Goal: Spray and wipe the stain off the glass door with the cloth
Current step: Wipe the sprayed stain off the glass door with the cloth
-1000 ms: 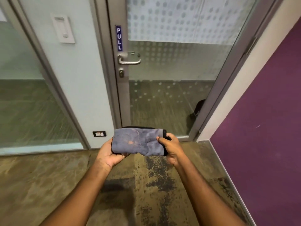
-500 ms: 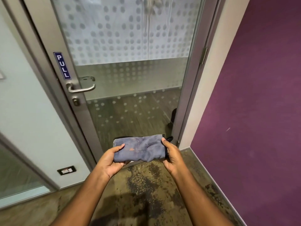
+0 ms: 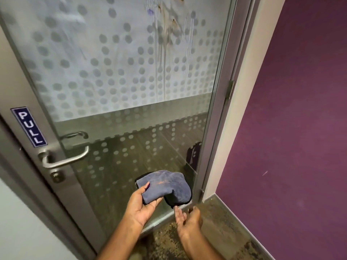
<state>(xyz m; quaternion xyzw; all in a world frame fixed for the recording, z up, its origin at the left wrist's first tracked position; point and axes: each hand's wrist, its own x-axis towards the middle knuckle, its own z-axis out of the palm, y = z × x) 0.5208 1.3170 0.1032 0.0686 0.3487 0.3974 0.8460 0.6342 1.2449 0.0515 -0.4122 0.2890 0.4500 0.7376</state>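
Observation:
A folded grey-blue cloth [image 3: 165, 185] with a black edge and a small orange mark rests in my left hand [image 3: 142, 205], held low in front of the glass door [image 3: 122, 81]. My right hand [image 3: 187, 218] is just below and right of the cloth, fingers apart, off the cloth. High on the frosted, dotted glass is a brown and purple stain [image 3: 169, 21] with drips running down. No spray bottle is in view.
The door has a metal lever handle [image 3: 65, 158], a lock below it and a blue PULL sign [image 3: 29, 126] on its left frame. A purple wall [image 3: 300, 128] stands close on the right. Mottled carpet [image 3: 216, 231] lies underfoot.
The view has swung up and closer to the door, bringing the stain into sight. My right hand has let go of the cloth, which now hangs bunched from my left hand.

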